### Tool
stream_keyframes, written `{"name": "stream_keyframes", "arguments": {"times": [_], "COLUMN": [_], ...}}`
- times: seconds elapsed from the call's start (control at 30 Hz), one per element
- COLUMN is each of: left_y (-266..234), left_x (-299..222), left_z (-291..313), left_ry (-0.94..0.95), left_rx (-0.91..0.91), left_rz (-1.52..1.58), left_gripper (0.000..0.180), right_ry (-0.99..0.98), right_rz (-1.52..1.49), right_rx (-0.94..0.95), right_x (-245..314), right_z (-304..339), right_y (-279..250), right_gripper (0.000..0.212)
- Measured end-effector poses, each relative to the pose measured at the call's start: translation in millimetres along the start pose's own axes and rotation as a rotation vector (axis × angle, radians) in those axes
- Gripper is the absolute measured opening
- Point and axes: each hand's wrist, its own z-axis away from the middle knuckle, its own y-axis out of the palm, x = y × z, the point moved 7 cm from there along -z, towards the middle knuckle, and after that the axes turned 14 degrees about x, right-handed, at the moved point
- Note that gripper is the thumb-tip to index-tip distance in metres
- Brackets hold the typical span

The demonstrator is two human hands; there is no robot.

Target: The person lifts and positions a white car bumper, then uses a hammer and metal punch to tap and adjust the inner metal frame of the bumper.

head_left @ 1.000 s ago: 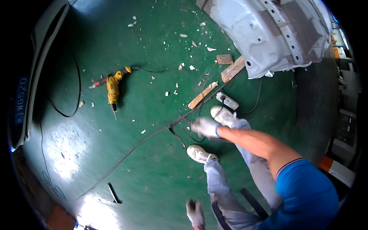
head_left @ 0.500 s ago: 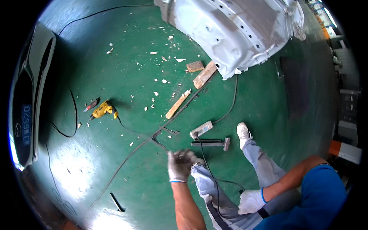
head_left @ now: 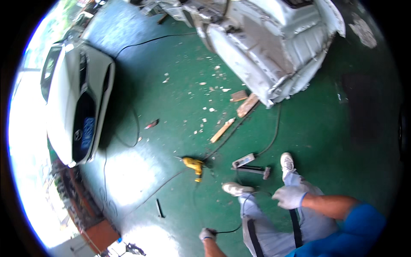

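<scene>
My left hand, in a pale work glove, is closed on a dark power cord low in the picture. From there one stretch of cord loops over my left leg up to my gloved right hand, whose closed fingers hold it above my right leg. Another, faint stretch rises from the left hand to a yellow power drill. The drill is beyond my left hand, its bit pointing left; whether it touches the floor I cannot tell. A hammer lies beside a white power strip ahead of my shoes.
A silver car body section stands at the far right, with wooden blocks by its corner. A white car is at left. A red knife-like tool, a dark bar, pale chips and long cables lie on the green floor.
The view has shifted. My left hand has drawn back toward me, and the drill has come nearer and turned, away from the red tool. My right hand has lifted off my lap with the cord.
</scene>
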Motion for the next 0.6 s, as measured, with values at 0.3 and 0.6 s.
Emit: {"name": "stream_keyframes", "arguments": {"times": [0.3, 0.6], "left_y": [65.1, -54.2], "left_x": [-197.7, -149.9], "left_z": [29.8, 169.9], "left_ry": [0.106, 0.662], "left_rx": [0.342, 0.014], "left_rz": [1.162, 1.57], "left_gripper": [0.052, 0.016], "right_ry": [1.151, 1.115], "right_rz": [-0.681, -0.554], "right_rx": [-0.374, 0.489], "right_x": [-183.4, -136.3], "right_z": [342.1, 398.1], "right_y": [103.5, 229.9], "right_gripper": [0.03, 0.03]}}
